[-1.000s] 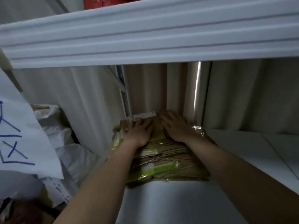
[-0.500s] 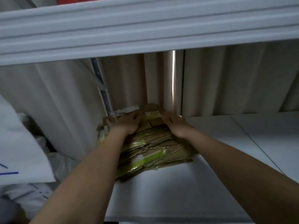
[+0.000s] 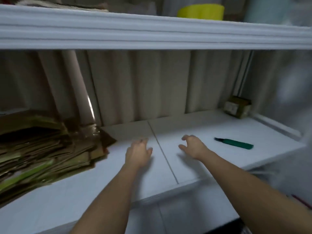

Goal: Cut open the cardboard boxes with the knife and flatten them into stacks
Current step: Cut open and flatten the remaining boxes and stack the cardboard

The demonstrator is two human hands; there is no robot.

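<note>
- Knife [image 3: 234,143], green-handled with a dark blade, is lying flat on the white shelf [image 3: 194,162], right of both hands and a little farther back; its long axis is running left to right, blade tip pointing left toward the hands, handle trailing right and slightly nearer.
- Right hand [image 3: 192,146] is hovering low over the shelf with fingers loosely curled and gripping nothing; it is plainly the nearer hand to the knife, with bare shelf between them.
- Left hand [image 3: 139,152] is hanging just left of the seam in the shelf boards, fingers relaxed and empty, well apart from the knife.
- Flattened cardboard stack [image 3: 45,149] is sitting at the far left of the shelf, its layers slightly fanned, with green tape strips showing along its near edges; neither hand is touching it.
- One small cardboard box [image 3: 237,107], apparently still uncut, is standing in the far right corner, beyond the knife and against the curtain [image 3: 143,85].
- Nothing is standing in the way of a reach rightward; in my judgement, the blade end is facing the approaching hand, so taking the handle means reaching past the tip.
- Overhead shelf edge [image 3: 152,31] is hanging above, carrying a yellow roll [image 3: 200,11].
</note>
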